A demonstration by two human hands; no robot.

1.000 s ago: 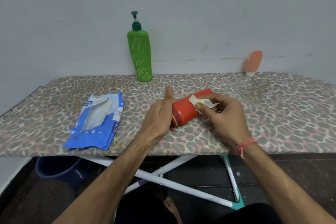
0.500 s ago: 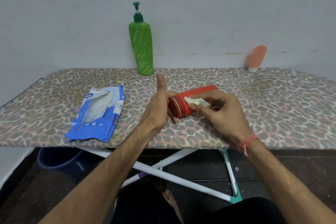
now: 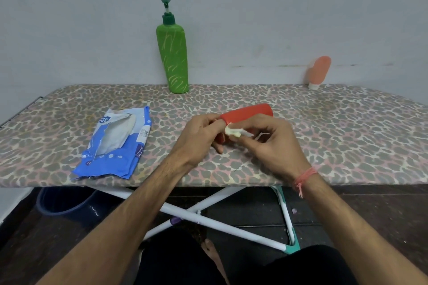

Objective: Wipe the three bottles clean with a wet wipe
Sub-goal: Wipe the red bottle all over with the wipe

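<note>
The blue wipes packet (image 3: 115, 146) carries the only lettering that can be read: "mee mee" in white on a round patch at its top left corner, and again, sideways, on its right edge. A white barcode sticker sits on that edge, its print too small to read.

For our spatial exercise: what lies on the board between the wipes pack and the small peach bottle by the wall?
In the head view, the red bottle lies on its side there, held by both hands.

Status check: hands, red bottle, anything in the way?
Left hand grips red bottle lying on board. Right hand pinches wet wipe against it. Nothing blocking.
</note>
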